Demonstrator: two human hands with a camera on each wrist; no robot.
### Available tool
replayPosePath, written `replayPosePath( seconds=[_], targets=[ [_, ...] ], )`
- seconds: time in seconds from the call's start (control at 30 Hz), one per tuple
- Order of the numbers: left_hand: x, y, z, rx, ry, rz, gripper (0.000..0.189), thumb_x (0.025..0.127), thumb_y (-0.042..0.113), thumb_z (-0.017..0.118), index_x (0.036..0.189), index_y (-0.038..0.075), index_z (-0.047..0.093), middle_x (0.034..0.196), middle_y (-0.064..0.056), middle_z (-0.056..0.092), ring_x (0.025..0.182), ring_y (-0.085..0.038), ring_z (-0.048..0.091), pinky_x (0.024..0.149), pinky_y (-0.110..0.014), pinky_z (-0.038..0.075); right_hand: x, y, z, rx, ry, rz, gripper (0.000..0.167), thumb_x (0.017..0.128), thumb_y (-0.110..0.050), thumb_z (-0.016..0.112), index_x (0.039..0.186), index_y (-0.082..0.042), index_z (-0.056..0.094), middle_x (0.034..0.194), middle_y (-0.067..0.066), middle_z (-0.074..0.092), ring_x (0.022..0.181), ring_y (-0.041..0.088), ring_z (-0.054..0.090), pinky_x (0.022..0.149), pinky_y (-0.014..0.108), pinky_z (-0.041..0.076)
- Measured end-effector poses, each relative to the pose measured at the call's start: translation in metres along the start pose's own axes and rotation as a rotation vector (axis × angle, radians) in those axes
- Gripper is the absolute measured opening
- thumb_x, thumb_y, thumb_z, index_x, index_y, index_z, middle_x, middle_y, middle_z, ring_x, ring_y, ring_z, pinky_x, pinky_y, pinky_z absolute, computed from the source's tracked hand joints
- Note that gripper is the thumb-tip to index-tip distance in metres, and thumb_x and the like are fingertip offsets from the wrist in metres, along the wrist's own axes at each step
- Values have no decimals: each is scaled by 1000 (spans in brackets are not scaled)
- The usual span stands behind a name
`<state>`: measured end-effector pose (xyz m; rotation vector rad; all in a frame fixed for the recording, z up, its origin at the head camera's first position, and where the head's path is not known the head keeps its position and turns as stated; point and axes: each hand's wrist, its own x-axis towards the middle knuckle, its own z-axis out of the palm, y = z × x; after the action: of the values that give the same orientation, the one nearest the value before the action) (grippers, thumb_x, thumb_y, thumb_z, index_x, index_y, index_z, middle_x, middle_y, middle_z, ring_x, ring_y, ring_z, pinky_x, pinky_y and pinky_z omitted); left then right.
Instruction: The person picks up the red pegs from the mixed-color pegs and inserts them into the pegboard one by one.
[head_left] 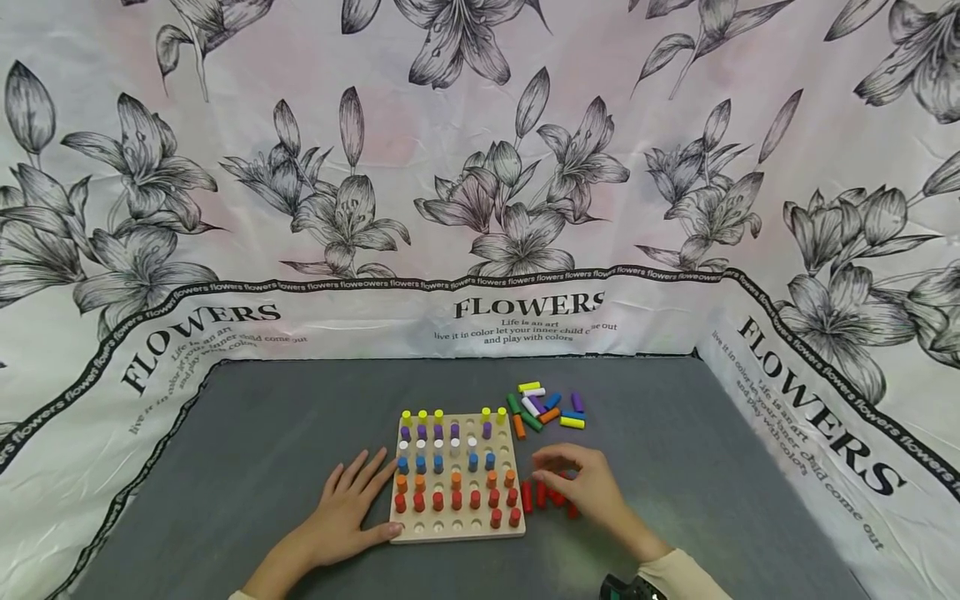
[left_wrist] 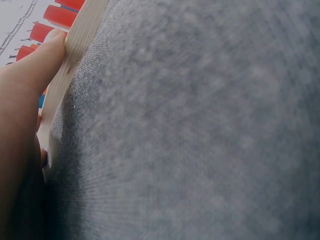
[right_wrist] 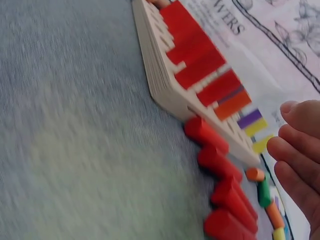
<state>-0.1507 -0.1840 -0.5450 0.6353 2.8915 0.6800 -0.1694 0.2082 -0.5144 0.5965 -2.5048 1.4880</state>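
A wooden pegboard (head_left: 450,536) stands on the grey cloth with rows of yellow, purple, white, blue, orange and red pegs upright in it. My left hand (head_left: 339,518) lies flat at its left side, fingers spread, thumb on the near left corner. The left wrist view shows that thumb (left_wrist: 47,59) against the wooden edge beside red pegs (left_wrist: 60,17). Over loose red pegs (head_left: 541,495) right of the board hovers my right hand (head_left: 587,487). Its fingers are loosely bent, and the right wrist view shows nothing between thumb and fingertips (right_wrist: 281,145).
Behind the right hand, a loose pile of green, white, purple, blue, orange and yellow pegs (head_left: 532,422) lies near the board's far right corner. A flower-printed cloth (head_left: 480,317) rises at the back and sides of the grey surface (head_left: 300,408).
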Motion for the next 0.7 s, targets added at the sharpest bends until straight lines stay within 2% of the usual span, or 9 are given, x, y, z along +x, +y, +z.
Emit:
replayPosePath(
  seconds=[0.23, 0.5, 0.7],
  targets=[
    [0, 2, -2, 6, -2, 4, 87, 89, 66, 57, 159, 23, 26, 167, -10, 20, 152, -44, 17, 114, -72, 10, 1, 20, -14, -1, -15, 61, 28, 82, -21, 80, 107, -10, 74, 99, 3, 77, 84, 6, 72, 76, 25, 59],
    [-1, 0, 1, -12, 23, 13, 86, 88, 64, 59, 158, 25, 27, 166, -10, 22, 152, -44, 17, 114, -70, 8, 2, 37, -27, 6, -151, 189, 32, 83, -22, 80, 113, -12, 72, 107, 6, 76, 94, 7, 72, 80, 20, 57],
    [-1, -3, 4, -27, 39, 29, 86, 89, 62, 60, 158, 25, 26, 166, -11, 21, 152, -45, 16, 114, -70, 7, 1, 41, -31, -8, -218, 216, 31, 83, -22, 80, 113, -15, 72, 109, 3, 76, 98, 6, 71, 83, 20, 56]
  ],
)
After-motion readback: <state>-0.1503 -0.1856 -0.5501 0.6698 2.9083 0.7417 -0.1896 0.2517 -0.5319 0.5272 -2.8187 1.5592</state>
